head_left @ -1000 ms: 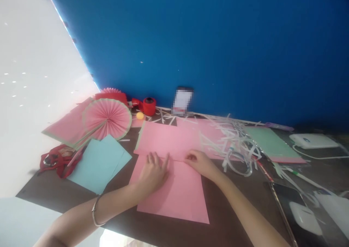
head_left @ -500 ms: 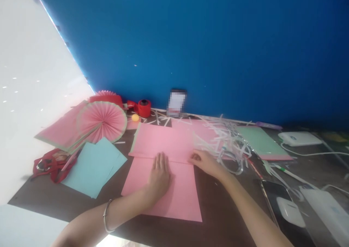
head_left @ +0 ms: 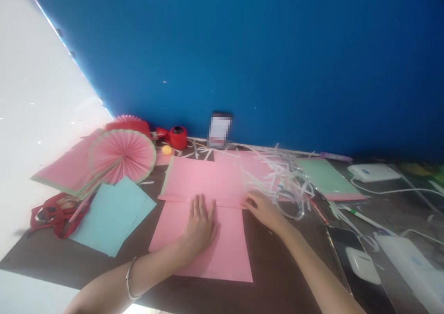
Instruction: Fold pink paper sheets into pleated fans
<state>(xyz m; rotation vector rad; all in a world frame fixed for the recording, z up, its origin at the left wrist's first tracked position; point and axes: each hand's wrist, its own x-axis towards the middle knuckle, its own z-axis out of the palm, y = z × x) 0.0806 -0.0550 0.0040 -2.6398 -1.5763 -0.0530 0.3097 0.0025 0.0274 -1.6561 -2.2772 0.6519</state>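
Two pink sheets of paper meet across the dark table in front of me. The upper pink sheet has a pale green strip down its left side, and its lower edge overlaps the top of the nearer pink sheet. My left hand lies flat over the overlap with its fingers stretched out, the fingertips on the upper sheet's lower edge. At the right end of that edge, my right hand is closed, with thumb and fingertips pinching the paper's corner.
Left of the sheets lie light blue papers, a pleated pink fan and a red strap bundle. Behind are a red tape roll and a propped phone. To the right are paper strips, a green sheet and another phone.
The view has shifted slightly, so the table things appear a little further left. The left hand's fingers are more spread. The right hand keeps its place at the paper's edge.
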